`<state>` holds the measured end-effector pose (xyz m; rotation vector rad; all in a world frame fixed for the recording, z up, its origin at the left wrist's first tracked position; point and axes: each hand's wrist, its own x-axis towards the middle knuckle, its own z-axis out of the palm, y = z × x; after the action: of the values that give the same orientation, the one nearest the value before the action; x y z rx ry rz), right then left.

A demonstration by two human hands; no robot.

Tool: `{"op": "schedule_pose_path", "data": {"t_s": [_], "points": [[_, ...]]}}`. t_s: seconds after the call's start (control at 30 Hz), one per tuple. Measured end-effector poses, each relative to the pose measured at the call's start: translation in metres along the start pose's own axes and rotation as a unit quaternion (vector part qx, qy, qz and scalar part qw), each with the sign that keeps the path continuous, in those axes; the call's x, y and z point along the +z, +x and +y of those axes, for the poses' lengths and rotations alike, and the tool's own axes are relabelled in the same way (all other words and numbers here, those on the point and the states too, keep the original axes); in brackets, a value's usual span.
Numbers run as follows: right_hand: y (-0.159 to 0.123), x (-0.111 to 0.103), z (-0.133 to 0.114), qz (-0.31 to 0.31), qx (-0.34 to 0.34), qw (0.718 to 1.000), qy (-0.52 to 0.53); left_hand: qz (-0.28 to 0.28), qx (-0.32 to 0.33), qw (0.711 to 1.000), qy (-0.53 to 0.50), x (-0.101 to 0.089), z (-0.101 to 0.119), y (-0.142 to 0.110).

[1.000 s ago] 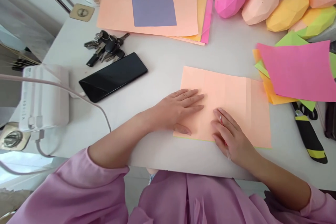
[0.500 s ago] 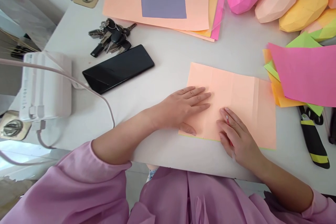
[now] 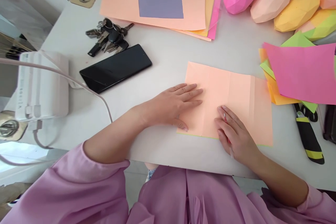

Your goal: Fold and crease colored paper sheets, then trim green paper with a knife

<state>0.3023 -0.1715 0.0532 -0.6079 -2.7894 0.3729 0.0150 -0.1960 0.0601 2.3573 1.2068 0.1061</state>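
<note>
A peach sheet of paper (image 3: 217,84) with upright crease lines lies flat near the table's front edge. A thin green edge shows along its bottom. My left hand (image 3: 174,106) rests palm down on the sheet's left side, fingers spread and thumb near the lower edge. Lower on the sheet, right of its middle, my right hand (image 3: 237,136) is closed around a slim red-and-clear pen (image 3: 225,118). One narrow end of the pen points up past the fingers, and its clear end sticks out below the hand.
A black phone (image 3: 115,68) and a bunch of keys (image 3: 110,36) lie to the left, near a white charger (image 3: 43,85) with cables. Stacked paper (image 3: 194,10) sits at the back. Coloured sheets (image 3: 301,73), a utility knife (image 3: 309,140) and faceted paper shapes (image 3: 296,10) are at right.
My left hand has slid slightly left across the peach paper. My right hand keeps its grip on the pen in nearly the same place. The whole view has shifted a little.
</note>
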Motion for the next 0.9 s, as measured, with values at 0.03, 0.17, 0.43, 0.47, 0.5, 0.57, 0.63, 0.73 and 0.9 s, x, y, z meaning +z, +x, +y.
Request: {"op": "schedule_pose_path", "data": {"t_s": [0.03,0.17,0.43,0.47,0.5,0.57,0.63,0.73,0.9], "points": [[-0.0001,0.0001,0.0002,0.002,0.001,1.0,-0.001,0.001,-0.002,1.0,0.002,0.0001,0.0008,0.0003],[-0.0001,0.0007,0.0004,0.007,-0.001,1.0,-0.005,-0.001,-0.006,1.0,0.011,0.0012,0.0028,0.0012],[-0.0004,0.0007,0.0007,0.005,-0.007,1.0,-0.01,0.008,0.002,1.0,0.011,0.0018,0.0015,0.0009],[-0.0006,0.0007,0.0006,0.005,-0.007,1.0,-0.009,0.008,0.002,1.0,0.012,0.0019,0.0014,0.0009],[-0.0006,0.0008,0.0006,0.005,-0.007,1.0,-0.008,0.008,0.003,1.0,0.012,0.0018,0.0013,0.0008],[-0.0005,0.0008,0.0004,0.005,-0.004,1.0,-0.005,0.006,0.005,1.0,0.013,0.0016,0.0014,0.0007],[-0.0001,0.0008,0.0003,0.006,-0.001,1.0,-0.001,0.005,0.007,1.0,0.013,0.0015,0.0014,0.0004],[0.0008,0.0003,0.0001,0.011,0.003,1.0,0.005,0.012,0.008,1.0,0.011,0.002,0.0011,0.0],[0.0006,-0.0005,0.0004,0.014,0.007,1.0,0.013,0.013,0.009,1.0,0.013,0.0033,0.0011,-0.0001]]}}
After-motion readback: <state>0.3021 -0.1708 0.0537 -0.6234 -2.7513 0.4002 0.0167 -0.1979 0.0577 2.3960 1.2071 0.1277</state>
